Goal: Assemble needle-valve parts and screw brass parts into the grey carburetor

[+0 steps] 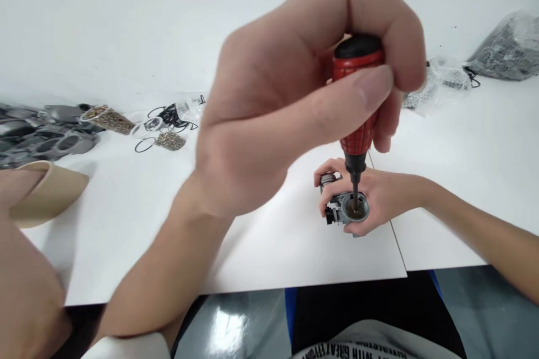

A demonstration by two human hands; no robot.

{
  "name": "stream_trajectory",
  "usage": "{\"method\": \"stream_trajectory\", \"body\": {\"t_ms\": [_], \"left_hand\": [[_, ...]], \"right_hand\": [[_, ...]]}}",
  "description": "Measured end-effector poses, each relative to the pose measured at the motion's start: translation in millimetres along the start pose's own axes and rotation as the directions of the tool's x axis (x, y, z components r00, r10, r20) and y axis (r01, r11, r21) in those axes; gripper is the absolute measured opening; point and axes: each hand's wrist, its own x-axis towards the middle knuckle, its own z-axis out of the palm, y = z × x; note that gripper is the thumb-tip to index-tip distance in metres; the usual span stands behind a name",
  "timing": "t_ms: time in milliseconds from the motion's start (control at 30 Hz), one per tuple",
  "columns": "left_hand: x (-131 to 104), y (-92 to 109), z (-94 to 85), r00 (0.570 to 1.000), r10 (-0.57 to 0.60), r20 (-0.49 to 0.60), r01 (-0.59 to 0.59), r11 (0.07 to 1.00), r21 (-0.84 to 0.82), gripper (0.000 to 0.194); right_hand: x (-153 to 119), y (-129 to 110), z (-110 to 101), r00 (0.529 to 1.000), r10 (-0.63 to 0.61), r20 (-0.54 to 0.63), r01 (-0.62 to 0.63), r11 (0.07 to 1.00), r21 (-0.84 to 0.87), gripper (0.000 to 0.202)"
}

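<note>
My left hand point(295, 90) is raised close to the camera, its fingers closed around the red handle of a screwdriver point(357, 137) with a black cap. The screwdriver points straight down, and its thin shaft reaches the round opening of a small metal carburetor point(351, 208). Whether the tip sits on a screw inside cannot be made out. My right hand point(374, 196) wraps round the carburetor from the right and holds it at the white tabletop point(269, 247). A black fitting sticks out at the carburetor's left side, between the fingers.
Grey metal parts point(46, 129) are heaped at the far left, near a tipped cup of small parts point(110, 119) and black rings point(172, 116). Plastic bags of parts point(507, 47) lie at the back right. Another person's arm point(25, 286) and a beige ring-shaped thing point(59, 196) show at left.
</note>
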Motion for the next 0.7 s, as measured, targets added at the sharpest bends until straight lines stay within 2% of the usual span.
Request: {"method": "stream_trajectory", "body": {"t_ms": [100, 233, 400, 600, 700], "left_hand": [[-2, -2, -1.6, 0.997, -0.073, 0.003, 0.073, 0.997, -0.012, 0.073], [-3, -9, -20.6, 0.975, -0.209, -0.07, 0.21, 0.978, 0.007, 0.065], [2, -17, -40.4, 0.985, -0.169, -0.038, 0.17, 0.985, 0.017, 0.065], [-19, -22, -31.9, 0.987, -0.161, 0.018, 0.161, 0.986, 0.034, 0.065], [-27, -28, -30.6, 0.969, -0.196, 0.148, 0.195, 0.981, 0.019, 0.059]], "right_hand": [[0, 0, 0, 1.0, 0.01, -0.01, -0.01, 1.0, -0.009, 0.033], [1, -4, -2, 0.999, 0.039, 0.028, -0.038, 0.999, -0.038, 0.035], [2, -10, -6, 0.994, 0.075, 0.073, -0.072, 0.996, -0.045, 0.036], [2, -11, -7, 0.991, 0.099, 0.095, -0.101, 0.995, 0.019, 0.035], [3, -8, -5, 0.993, 0.078, 0.086, -0.082, 0.995, 0.05, 0.036]]}}
